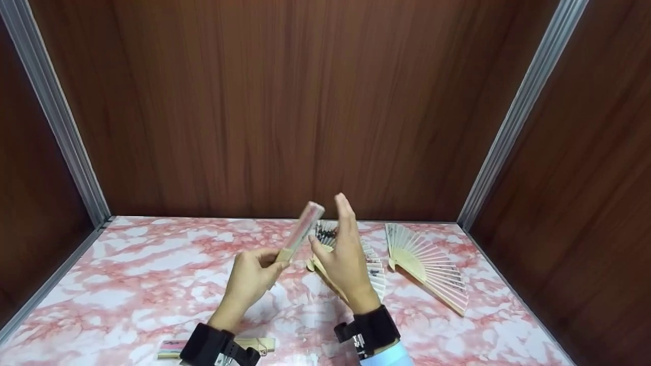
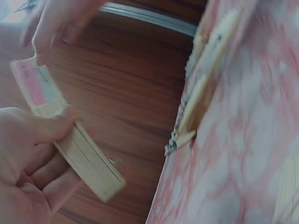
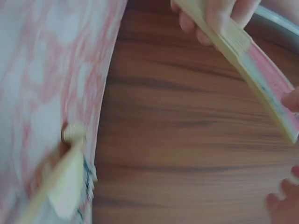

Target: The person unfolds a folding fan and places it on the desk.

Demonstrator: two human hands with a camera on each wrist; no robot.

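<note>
No text, label, brand, number or sign is legible in any view. Held folded fan (image 1: 301,230): small dark marks on its pink leaf, possibly lettering, but blur prevents a reading. Second folded fan (image 1: 170,347), lying on the surface (image 1: 127,284): a dark mark at its coloured end, unreadable. Right-hand spread fan (image 1: 426,264): fine dark marks near the outer edge, likewise unreadable.

Two fans (image 1: 430,264) on table (image 1: 137,274), behind and right of another fan (image 1: 251,343)
</note>
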